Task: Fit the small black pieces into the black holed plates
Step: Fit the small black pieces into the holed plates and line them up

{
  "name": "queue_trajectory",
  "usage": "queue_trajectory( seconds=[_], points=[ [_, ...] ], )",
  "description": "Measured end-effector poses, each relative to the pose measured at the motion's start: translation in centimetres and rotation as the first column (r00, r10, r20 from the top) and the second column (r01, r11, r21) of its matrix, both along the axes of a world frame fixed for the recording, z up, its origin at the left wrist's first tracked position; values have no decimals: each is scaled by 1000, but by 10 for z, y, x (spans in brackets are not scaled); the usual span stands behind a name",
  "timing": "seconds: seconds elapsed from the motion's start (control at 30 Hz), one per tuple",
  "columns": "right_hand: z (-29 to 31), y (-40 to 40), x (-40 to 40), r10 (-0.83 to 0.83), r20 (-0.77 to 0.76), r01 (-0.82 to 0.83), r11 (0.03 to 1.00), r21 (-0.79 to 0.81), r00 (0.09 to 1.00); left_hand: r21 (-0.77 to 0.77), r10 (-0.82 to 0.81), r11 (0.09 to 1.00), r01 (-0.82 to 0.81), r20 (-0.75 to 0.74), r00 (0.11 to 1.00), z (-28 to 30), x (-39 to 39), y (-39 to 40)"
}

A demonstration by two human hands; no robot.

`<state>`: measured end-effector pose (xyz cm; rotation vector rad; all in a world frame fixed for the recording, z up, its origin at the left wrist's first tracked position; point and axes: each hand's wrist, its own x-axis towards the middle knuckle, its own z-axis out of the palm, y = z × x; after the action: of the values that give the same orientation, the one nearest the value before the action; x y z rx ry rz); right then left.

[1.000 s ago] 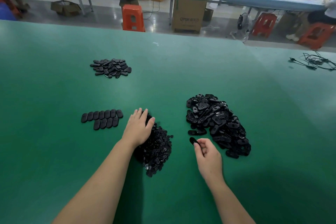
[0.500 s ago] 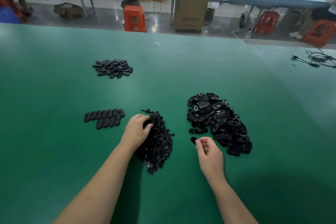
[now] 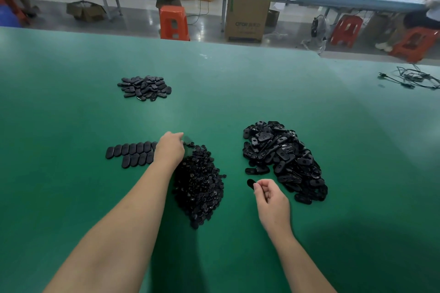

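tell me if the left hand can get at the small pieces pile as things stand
Probably yes: the left hand is already at the far edge of the small pieces pile, fingers curled down toward it, and nothing lies between them.

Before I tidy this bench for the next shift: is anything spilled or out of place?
Nothing stands out. Three loose heaps and two neat rows sit on the green table; only tangled cables lie at its far right edge.

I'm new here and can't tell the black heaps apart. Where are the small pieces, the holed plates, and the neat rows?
pile of small black pieces (image 3: 202, 188), head view, heap's middle.
pile of holed plates (image 3: 283, 159), head view, heap's middle.
rows of plates (image 3: 129, 153), head view, middle.
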<state>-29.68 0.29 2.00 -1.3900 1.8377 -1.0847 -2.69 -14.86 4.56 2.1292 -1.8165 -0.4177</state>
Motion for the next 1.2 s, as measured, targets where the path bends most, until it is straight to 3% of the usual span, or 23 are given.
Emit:
queue_trajectory(
  seconds=[0.33,0.73,0.87,1.0,1.1,1.2],
  points=[
    [-3,-2,0,-9,11,9,1000,-3,1000,6,16,1000,-17,115,993,1,2,-7],
    [-2,0,-1,-8,38,8,1000,2,999,118,-79,991,70,75,994,18,6,-1],
    [-2,0,0,-18,84,17,1000,11,996,-53,-52,998,40,-253,966,34,-14,22],
    [-3,0,-1,-12,99,11,1000,5,995,-26,-57,998,54,-674,736,38,-59,65],
    [-4,0,-2,21,113,-20,1000,-3,993,7,-37,998,70,-794,607,24,-91,94],
    [-6,0,-4,6,116,-4,1000,-17,993,68,19,996,65,-822,569,9,-114,111]
  ],
)
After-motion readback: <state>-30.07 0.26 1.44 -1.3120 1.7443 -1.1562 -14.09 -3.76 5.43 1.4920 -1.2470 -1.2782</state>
